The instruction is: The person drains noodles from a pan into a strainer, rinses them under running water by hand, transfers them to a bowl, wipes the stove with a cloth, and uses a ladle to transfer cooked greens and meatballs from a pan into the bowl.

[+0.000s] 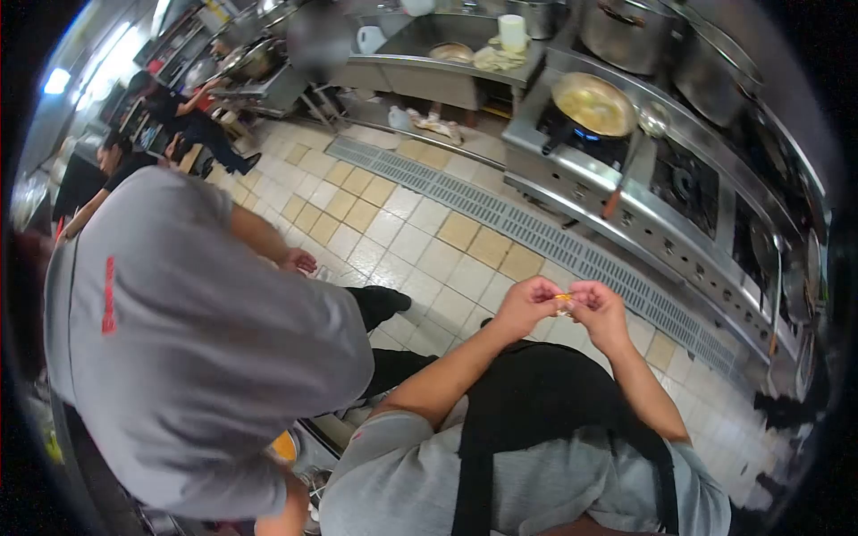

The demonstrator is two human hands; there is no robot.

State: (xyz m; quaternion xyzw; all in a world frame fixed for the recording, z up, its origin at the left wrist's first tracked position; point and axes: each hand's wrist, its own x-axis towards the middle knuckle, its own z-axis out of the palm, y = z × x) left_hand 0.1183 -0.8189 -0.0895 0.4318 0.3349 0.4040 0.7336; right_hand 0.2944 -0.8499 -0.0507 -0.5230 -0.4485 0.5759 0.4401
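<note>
In front of my black apron (554, 384), both my hands meet at chest height. My left hand (529, 305) and my right hand (600, 313) pinch a small orange-and-white piece (563, 305) between the fingertips. It is too small for me to tell its kind; my fingers hide part of it. Beyond my hands, on the stove (661, 223), a pan (593, 105) with yellowish contents sits over a blue flame. Beside that pan lies a ladle (654, 121), and near it is a long tool with an orange-brown handle (613, 202).
A person in a grey shirt (197, 330) stands close on my left. Two more people work at the far left. A metal sink (420, 85) is at the back, and large pots (630, 36) stand behind the burners. A floor grate (447, 192) runs along the stove across the tiles.
</note>
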